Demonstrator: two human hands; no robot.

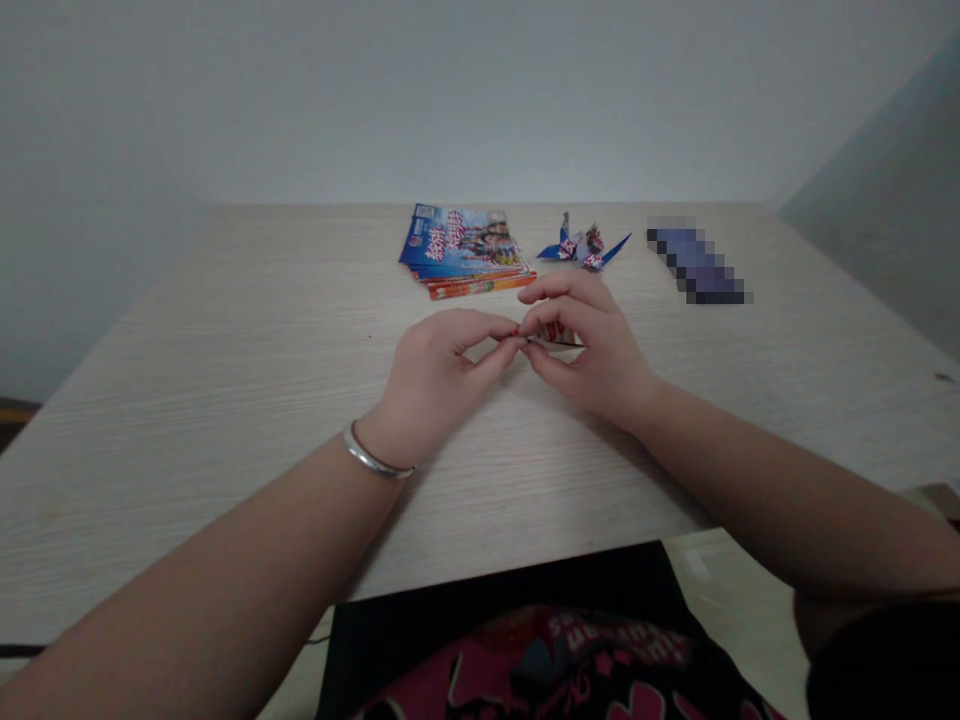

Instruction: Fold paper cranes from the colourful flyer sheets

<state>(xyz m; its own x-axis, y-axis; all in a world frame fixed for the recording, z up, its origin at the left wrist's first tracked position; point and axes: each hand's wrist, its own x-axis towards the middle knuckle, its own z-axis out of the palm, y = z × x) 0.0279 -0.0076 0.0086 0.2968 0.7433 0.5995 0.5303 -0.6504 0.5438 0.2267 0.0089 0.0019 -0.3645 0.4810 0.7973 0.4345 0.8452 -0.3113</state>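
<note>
Over the middle of the table, my left hand (442,365) and my right hand (592,345) meet fingertip to fingertip. Between them is a small folded piece of printed paper (559,333), red and pale, mostly covered by my fingers. The left thumb and index finger pinch its left end. My right thumb and fingers close on it from the other side. Just behind my right hand stand folded paper cranes (581,247) in blue and white print; how many there are is hard to tell.
A fanned stack of printed leaflets (465,245), blue and orange, lies behind my left hand. At the back right is a blurred-out dark rectangular object (697,265). The pale wooden table (225,400) reaches back to a wall. Something flat and black (600,570) lies at the near edge.
</note>
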